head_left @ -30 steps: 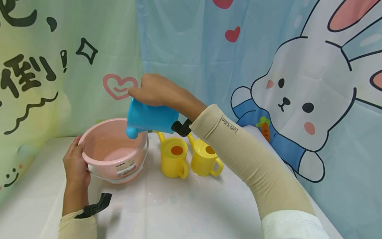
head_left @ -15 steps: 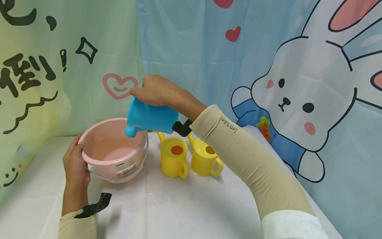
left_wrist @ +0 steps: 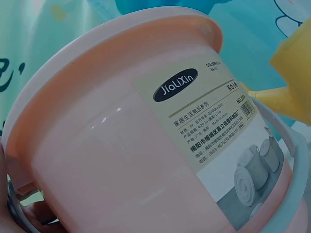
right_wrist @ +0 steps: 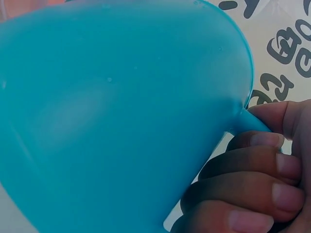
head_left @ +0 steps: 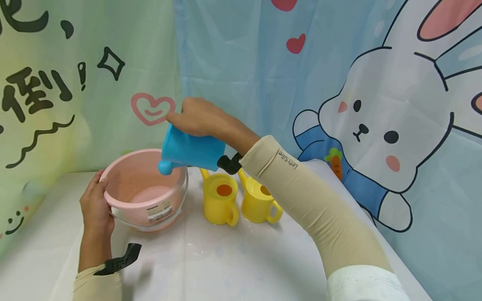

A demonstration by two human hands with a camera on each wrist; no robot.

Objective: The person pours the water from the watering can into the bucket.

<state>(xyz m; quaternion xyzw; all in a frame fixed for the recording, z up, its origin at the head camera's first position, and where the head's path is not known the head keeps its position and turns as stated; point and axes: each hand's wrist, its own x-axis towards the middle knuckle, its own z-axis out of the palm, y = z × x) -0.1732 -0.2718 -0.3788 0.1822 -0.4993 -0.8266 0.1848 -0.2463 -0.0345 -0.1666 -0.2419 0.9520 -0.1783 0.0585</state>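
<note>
A blue watering can (head_left: 193, 149) is tipped on its side, its round spout head over the right part of a pink bucket (head_left: 144, 202). My right hand (head_left: 199, 116) grips the can's handle from above; in the right wrist view the fingers (right_wrist: 243, 179) curl round that handle. At the bucket's left side, my left hand (head_left: 96, 205) holds the rim, thumb near the top edge and fingers partly hidden behind the wall. The left wrist view shows the bucket's label (left_wrist: 214, 126) and a few fingertips under the rim. No water stream can be made out.
Two yellow watering cans (head_left: 220, 202) (head_left: 260, 202) stand upright right of the bucket, under my right forearm. A white cloth (head_left: 211, 267) with some wet drops covers the table. Behind hangs a printed curtain (head_left: 233, 54). The bucket's pale handle (head_left: 150, 228) hangs down in front.
Almost nothing differs. My right hand sits very slightly lower with the tipped blue watering can; the left hand and bucket stay in place.
</note>
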